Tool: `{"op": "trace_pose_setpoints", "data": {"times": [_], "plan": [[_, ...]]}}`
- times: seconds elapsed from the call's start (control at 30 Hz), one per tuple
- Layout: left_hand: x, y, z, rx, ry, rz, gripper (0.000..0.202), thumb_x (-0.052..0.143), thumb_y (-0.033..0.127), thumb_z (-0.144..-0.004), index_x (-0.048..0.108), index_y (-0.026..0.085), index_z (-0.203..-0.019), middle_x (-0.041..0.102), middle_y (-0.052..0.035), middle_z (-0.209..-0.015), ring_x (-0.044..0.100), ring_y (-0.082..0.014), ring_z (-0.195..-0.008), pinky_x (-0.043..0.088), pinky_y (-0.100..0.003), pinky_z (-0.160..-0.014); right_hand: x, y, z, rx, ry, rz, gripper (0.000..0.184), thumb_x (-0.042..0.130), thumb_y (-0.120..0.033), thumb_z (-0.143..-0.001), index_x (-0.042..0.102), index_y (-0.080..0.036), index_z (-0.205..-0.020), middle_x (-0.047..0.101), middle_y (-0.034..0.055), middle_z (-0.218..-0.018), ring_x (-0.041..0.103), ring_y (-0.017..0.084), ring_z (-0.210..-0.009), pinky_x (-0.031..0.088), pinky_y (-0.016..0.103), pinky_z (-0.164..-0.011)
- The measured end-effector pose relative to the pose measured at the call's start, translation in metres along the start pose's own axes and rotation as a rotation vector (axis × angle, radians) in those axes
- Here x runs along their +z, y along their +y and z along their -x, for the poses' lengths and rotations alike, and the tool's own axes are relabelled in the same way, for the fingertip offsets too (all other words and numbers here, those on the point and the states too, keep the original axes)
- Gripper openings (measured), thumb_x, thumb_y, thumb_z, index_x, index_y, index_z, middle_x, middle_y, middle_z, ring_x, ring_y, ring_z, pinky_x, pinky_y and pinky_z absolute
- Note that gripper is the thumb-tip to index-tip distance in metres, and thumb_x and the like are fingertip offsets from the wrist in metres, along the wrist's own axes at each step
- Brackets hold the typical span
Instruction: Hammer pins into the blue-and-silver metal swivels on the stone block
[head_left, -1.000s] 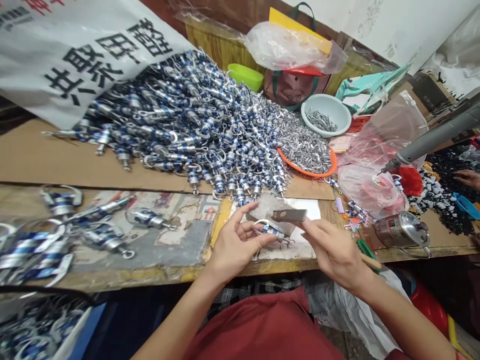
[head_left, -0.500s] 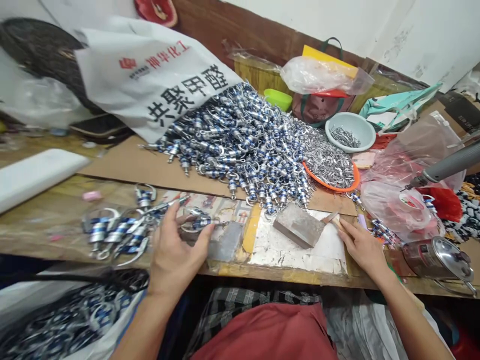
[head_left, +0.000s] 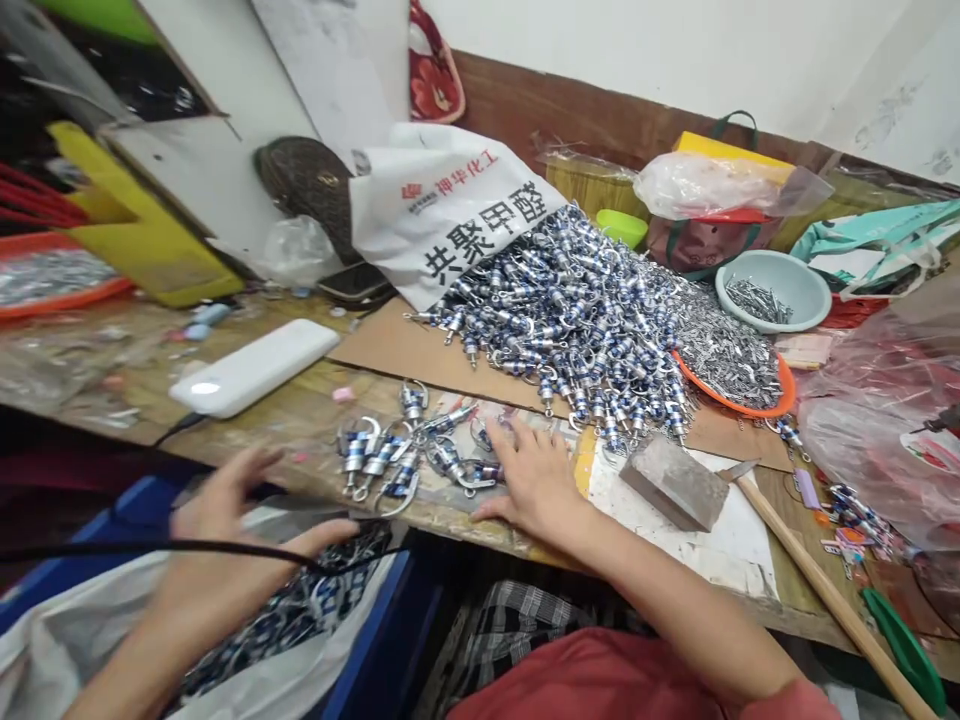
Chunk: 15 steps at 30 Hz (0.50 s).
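Observation:
My right hand (head_left: 536,480) lies with fingers spread at the right side of several blue-and-silver metal pieces with curved clasps (head_left: 401,450). Its fingers touch or nearly touch the nearest clasp piece; nothing is gripped in it. Slightly blurred, my left hand (head_left: 232,535) hovers at the table's front edge over a lined blue bin (head_left: 375,640), thumb and fingers apart, holding nothing. More clasp pieces show inside that bin. To the right, a wooden-handled hammer (head_left: 817,570) rests with its head against a grey metal block (head_left: 675,485).
A large heap of clasp pieces (head_left: 585,310) lies behind, partly under a white printed sack (head_left: 465,210). An orange tray (head_left: 784,385) and a pale bowl (head_left: 817,305) hold small metal parts. A white device (head_left: 255,365) trails a black cable (head_left: 165,546) across my left hand.
The view has swung left. My right hand has let go of the hammer and moved over to the clasp pieces. My left hand has released a clasp piece and moved left over the bin.

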<state>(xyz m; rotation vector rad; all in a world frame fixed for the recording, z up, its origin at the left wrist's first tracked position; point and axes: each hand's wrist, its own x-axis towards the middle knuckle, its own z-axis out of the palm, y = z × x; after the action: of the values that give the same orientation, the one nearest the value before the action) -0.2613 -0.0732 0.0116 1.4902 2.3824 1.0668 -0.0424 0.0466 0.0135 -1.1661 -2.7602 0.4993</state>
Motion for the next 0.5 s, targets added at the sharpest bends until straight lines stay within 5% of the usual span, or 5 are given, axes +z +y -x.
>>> {"op": "trace_pose_setpoints", "data": {"times": [0.07,0.13,0.3,0.4,0.5], "plan": [[0.010,0.001,-0.037,0.105,-0.203,-0.034,0.099,0.071,0.050,-0.052,0.026,0.026,-0.137,0.035,-0.0060,-0.145,0.032,-0.0464,-0.125,0.026,-0.057,-0.101,0.004,-0.001,-0.017,-0.040,-0.044,-0.026,0.098,0.063,-0.063,-0.064,0.022,-0.017,-0.140,0.040,0.0182,-0.132,0.044,0.035,-0.108,0.038,0.050,-0.086],[0.021,0.005,-0.064,0.168,-0.356,-0.080,0.112,0.077,0.049,-0.045,0.024,0.019,-0.139,0.029,-0.0177,-0.146,0.024,-0.0467,-0.129,0.022,-0.059,-0.101,0.009,-0.001,-0.026,-0.097,-0.039,-0.055,0.096,0.059,-0.065,-0.066,0.021,-0.017,-0.141,0.041,0.0179,-0.131,0.043,0.034,-0.108,0.038,0.049,-0.086],[0.036,0.015,-0.102,0.360,-0.699,-0.186,0.119,0.081,0.046,-0.034,0.031,0.014,-0.137,0.024,-0.0274,-0.144,0.020,-0.0443,-0.132,0.022,-0.054,-0.103,0.021,-0.001,-0.046,-0.210,0.030,-0.057,0.096,0.057,-0.067,-0.066,0.023,-0.017,-0.140,0.038,0.0176,-0.134,0.042,0.033,-0.114,0.037,0.049,-0.091],[0.041,0.011,-0.105,0.398,-0.658,-0.159,0.108,0.080,0.049,-0.035,0.041,0.018,-0.132,0.029,-0.0245,-0.142,0.027,-0.0437,-0.129,0.024,-0.055,-0.102,0.025,-0.003,-0.057,-0.245,0.047,-0.058,0.090,0.056,-0.064,-0.069,0.025,-0.016,-0.139,0.044,0.0169,-0.128,0.046,0.030,-0.113,0.040,0.043,-0.090],[0.044,-0.002,-0.095,0.462,-0.523,-0.025,0.085,0.074,0.049,-0.051,0.048,0.019,-0.125,0.041,-0.0199,-0.133,0.039,-0.0370,-0.124,0.031,-0.049,-0.100,0.025,-0.006,-0.065,-0.259,0.041,-0.067,0.084,0.057,-0.058,-0.073,0.023,-0.020,-0.139,0.048,0.0149,-0.122,0.049,0.028,-0.109,0.044,0.040,-0.086]]}}
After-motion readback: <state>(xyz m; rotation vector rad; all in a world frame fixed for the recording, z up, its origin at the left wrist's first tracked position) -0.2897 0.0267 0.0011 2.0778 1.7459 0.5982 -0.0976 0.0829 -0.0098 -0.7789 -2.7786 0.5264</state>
